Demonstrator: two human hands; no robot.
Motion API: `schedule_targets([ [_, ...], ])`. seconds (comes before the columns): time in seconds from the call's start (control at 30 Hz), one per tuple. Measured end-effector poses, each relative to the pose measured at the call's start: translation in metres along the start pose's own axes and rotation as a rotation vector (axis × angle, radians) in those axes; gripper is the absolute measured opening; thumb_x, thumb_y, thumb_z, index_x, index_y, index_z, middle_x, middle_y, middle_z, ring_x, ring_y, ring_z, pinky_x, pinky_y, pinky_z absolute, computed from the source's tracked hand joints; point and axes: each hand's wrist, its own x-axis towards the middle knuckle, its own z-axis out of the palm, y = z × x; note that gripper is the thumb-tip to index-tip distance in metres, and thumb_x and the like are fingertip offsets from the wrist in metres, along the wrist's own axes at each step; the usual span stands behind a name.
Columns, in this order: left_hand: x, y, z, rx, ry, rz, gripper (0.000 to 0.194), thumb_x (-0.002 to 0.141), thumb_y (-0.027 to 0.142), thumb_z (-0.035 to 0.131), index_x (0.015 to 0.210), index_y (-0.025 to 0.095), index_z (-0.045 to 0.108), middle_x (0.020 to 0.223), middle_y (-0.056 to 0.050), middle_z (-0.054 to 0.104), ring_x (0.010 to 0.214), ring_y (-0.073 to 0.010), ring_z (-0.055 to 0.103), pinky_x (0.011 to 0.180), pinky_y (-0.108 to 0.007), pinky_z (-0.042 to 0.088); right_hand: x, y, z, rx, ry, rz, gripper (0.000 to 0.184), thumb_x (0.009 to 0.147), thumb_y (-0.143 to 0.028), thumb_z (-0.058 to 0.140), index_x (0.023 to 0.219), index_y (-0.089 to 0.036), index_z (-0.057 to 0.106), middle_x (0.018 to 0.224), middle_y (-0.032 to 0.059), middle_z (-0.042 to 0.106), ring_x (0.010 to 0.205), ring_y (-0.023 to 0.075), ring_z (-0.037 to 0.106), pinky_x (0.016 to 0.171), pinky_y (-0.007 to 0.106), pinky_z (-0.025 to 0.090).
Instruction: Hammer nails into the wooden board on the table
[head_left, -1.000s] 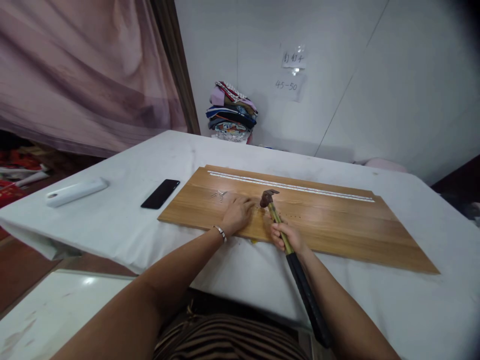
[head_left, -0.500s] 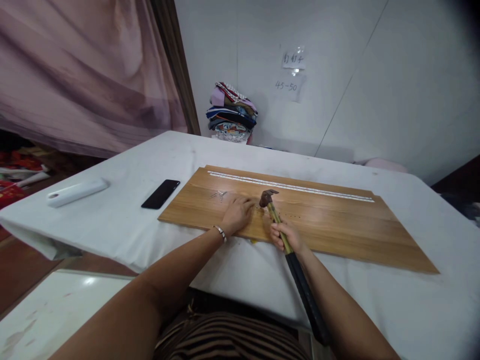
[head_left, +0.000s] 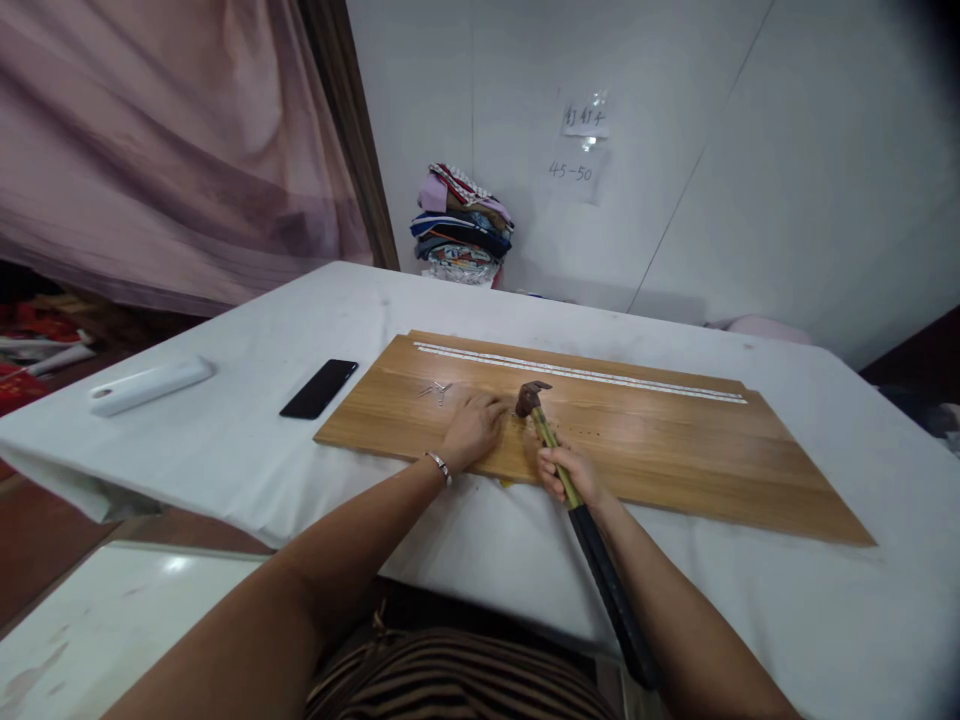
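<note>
My right hand [head_left: 566,475] is wrapped round the yellowish shaft of a claw hammer [head_left: 547,435], well above its black grip. The rusty hammer head is low over the wooden board [head_left: 675,450], right beside the fingertips of my left hand [head_left: 478,428]. That hand lies on the board with its fingers drawn together toward the head; anything between the fingertips is too small to make out. Left of it, several loose nails [head_left: 439,391] lie on the wood. A row of small dark dots [head_left: 585,432], perhaps nail heads or holes, runs right of the hammer.
Two white measuring strips [head_left: 585,372] run along the board's far side. A black phone [head_left: 320,389] and a white elongated object [head_left: 152,385] lie leftward on the white-covered table [head_left: 285,310]. Folded cloths [head_left: 463,225] are stacked by the wall.
The hammer head has dipped slightly down and left, closer to my left fingertips. My left hand stays in place on the board.
</note>
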Motion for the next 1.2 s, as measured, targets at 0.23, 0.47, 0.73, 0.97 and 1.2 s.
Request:
schedule_targets([
  [0.23,0.0004,0.0008,-0.0014,0.037,-0.025,0.007,0.032,0.097,0.019,0.05,0.117,0.019,0.075,0.127,-0.012,0.071,0.122,-0.0253,0.062,0.112,-0.043,0.045,-0.002,-0.004,0.0027,-0.003,0.0,-0.002,0.044,0.072,-0.036,0.073,0.109,-0.023,0.052,0.055,-0.0138,0.05,0.031,0.0062,0.038,0.029,0.018,0.028],
  [0.47,0.0007,0.0029,-0.0027,0.055,-0.027,0.001,0.032,0.098,0.021,0.049,0.117,0.02,0.075,0.128,-0.011,0.07,0.122,-0.0252,0.062,0.112,-0.044,0.045,0.0026,0.0029,-0.0015,-0.01,0.006,0.026,0.049,0.07,-0.038,0.074,0.111,-0.022,0.051,0.054,-0.0142,0.049,0.03,0.0069,0.038,0.028,0.018,0.025],
  [0.73,0.0011,0.0043,-0.0041,0.065,-0.03,-0.009,0.033,0.098,0.019,0.049,0.118,0.018,0.075,0.125,-0.014,0.071,0.12,-0.0265,0.063,0.112,-0.045,0.045,-0.0014,-0.0034,-0.0001,0.001,-0.005,-0.02,0.044,0.073,-0.038,0.075,0.104,-0.023,0.049,0.054,-0.0141,0.05,0.03,0.0061,0.037,0.028,0.018,0.027],
  [0.97,0.0012,0.0028,-0.0009,0.033,-0.013,-0.001,0.031,0.096,0.017,0.051,0.114,0.019,0.075,0.125,-0.012,0.071,0.12,-0.0252,0.062,0.113,-0.044,0.044,0.0015,-0.0007,0.001,-0.001,0.003,0.005,0.049,0.071,-0.039,0.076,0.11,-0.022,0.051,0.053,-0.0146,0.051,0.03,0.006,0.037,0.028,0.018,0.027],
  [1.2,0.0008,0.0022,-0.0009,0.033,-0.024,-0.003,0.031,0.096,0.016,0.051,0.116,0.017,0.075,0.128,-0.015,0.07,0.121,-0.0269,0.062,0.112,-0.046,0.045,0.0023,0.0006,-0.0029,-0.001,-0.006,-0.01,0.049,0.072,-0.04,0.075,0.111,-0.022,0.05,0.054,-0.0148,0.05,0.03,0.0061,0.037,0.028,0.018,0.026],
])
